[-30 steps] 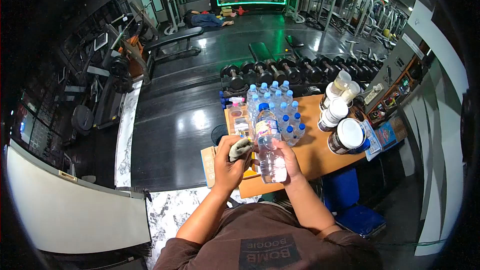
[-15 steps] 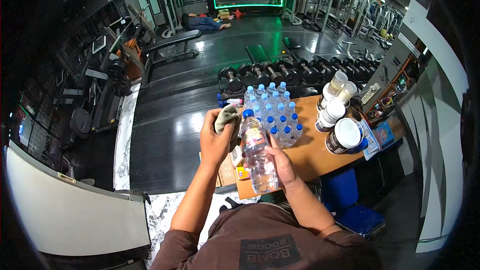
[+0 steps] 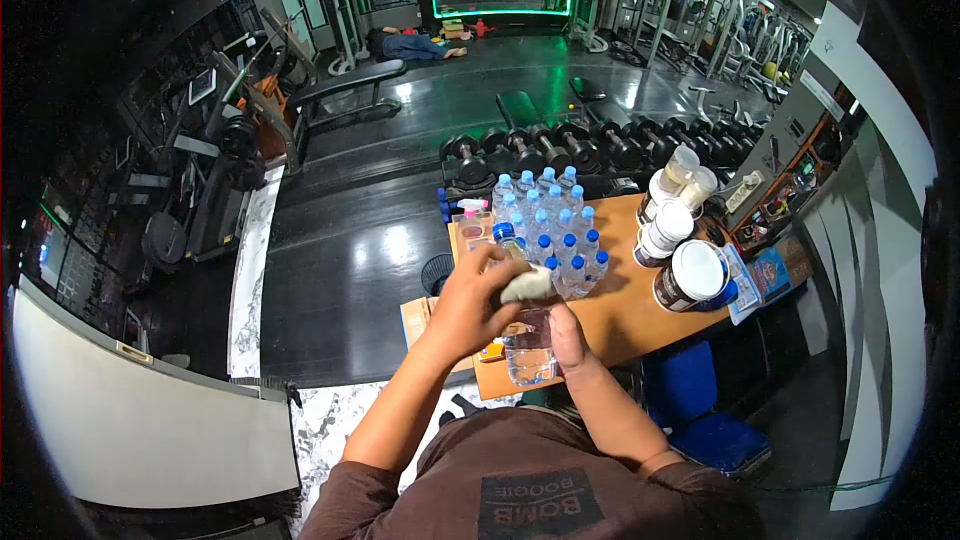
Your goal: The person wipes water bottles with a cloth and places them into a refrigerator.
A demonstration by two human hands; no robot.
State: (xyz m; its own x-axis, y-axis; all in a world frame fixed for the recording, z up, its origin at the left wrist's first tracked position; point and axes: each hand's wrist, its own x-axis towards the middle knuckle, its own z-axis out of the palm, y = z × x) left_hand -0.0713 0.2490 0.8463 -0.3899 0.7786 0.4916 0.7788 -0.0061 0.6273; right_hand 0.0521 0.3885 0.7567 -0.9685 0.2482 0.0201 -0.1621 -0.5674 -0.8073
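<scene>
A large clear water bottle (image 3: pixel 529 352) with a blue cap is held upright, slightly tilted, over the near edge of the wooden table (image 3: pixel 625 325). My right hand (image 3: pixel 568 337) grips it from the right side. Folded in the fingers of my left hand (image 3: pixel 472 302) is a pale grey-green cloth (image 3: pixel 530 285), which lies across the bottle's upper front and hides its label. Just beyond, several small water bottles (image 3: pixel 545 215) with light and dark blue caps stand close together on the table.
White-lidded tubs (image 3: pixel 697 270) and papers (image 3: pixel 742 285) sit on the table's right part. A blue chair (image 3: pixel 700 410) stands at the right, a dumbbell rack (image 3: pixel 590 148) behind the table. A person (image 3: pixel 415 46) lies on the floor far back.
My left hand has moved right and slightly down, bringing the cloth from beside the bottle onto its front. My right hand keeps its grip on the bottle.
</scene>
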